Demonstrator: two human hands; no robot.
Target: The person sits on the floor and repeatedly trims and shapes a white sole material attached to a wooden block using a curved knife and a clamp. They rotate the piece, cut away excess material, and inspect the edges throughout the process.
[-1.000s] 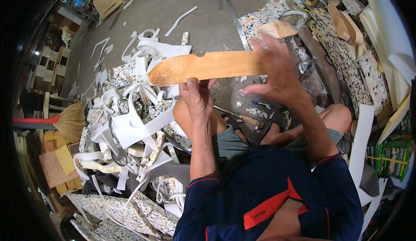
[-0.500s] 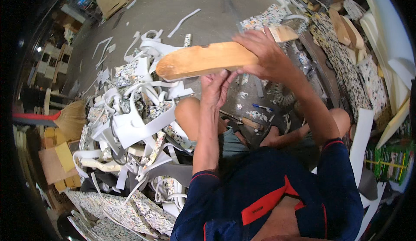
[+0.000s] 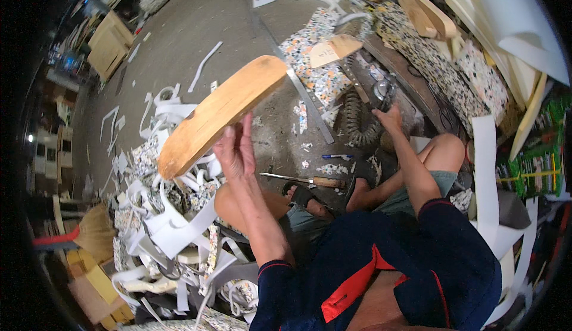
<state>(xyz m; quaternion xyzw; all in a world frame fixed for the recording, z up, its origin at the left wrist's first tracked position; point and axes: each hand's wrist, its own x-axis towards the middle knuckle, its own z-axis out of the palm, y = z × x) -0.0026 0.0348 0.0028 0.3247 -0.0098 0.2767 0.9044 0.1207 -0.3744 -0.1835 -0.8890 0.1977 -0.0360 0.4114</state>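
Raised at an angle above the knees: a long, flat, tan foam slab with rounded ends (image 3: 217,115), gripped near its lower end. Left hand (image 3: 235,152) wrapped on it, fingers (image 3: 229,146) curled narrow over the near edge, thumb behind, out of sight. Right hand (image 3: 390,118) off the slab entirely, reaching down toward a dark coiled spring (image 3: 357,116) on the grey concrete floor (image 3: 196,33); fingers tucked low, so cannot tell whether spread or closed, and nothing clearly held. Lying between the feet, a wooden-handled knife with a thin steel blade (image 3: 301,180), untouched. Just beyond, a blue pen (image 3: 336,157). Heaped to the left, a big tangle of white foam offcut strips (image 3: 173,212). Judging from that heap, plenty of trimming done; slab shaped, lifted clear, not yet set down.
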